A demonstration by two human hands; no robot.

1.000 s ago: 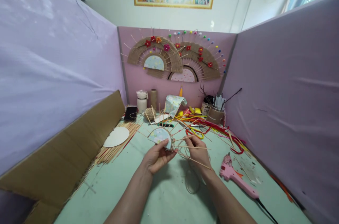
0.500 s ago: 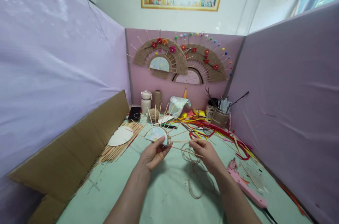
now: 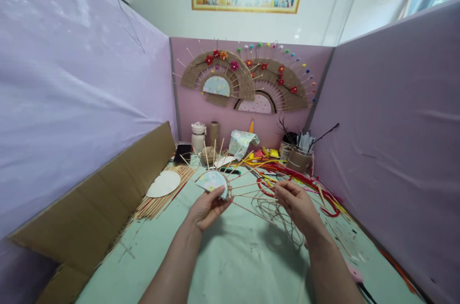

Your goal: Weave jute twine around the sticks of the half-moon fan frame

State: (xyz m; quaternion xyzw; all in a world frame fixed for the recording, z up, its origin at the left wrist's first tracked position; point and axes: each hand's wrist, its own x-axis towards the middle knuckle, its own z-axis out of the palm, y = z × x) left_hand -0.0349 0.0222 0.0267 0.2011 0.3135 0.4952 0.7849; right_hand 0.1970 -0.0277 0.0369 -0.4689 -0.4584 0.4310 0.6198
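Note:
A small half-round piece (image 3: 212,182) covered in pale blue floral cloth is gripped at its right end by my left hand (image 3: 212,206), thumb on top. Thin wooden sticks (image 3: 214,153) fan out from its curved edge, several pointing toward my right hand. Twine is wound around the stick bases near my left fingertips. My right hand (image 3: 293,198) is pinched at the stick tips, with loose loops of twine (image 3: 283,220) hanging beneath it. Whether its fingertips hold the twine or a stick is too small to tell.
Loose sticks and a white oval card (image 3: 164,184) lie left, beside a cardboard sheet (image 3: 97,189). Red and yellow craft stems (image 3: 305,177) lie at the back right. A pink glue gun (image 3: 355,273) is mostly behind my right forearm. Finished fans (image 3: 219,62) hang on the back panel.
My right hand has moved right and slightly up, drawing the twine loops along. The half-round piece has turned slightly in my left hand. My right forearm now covers most of the glue gun.

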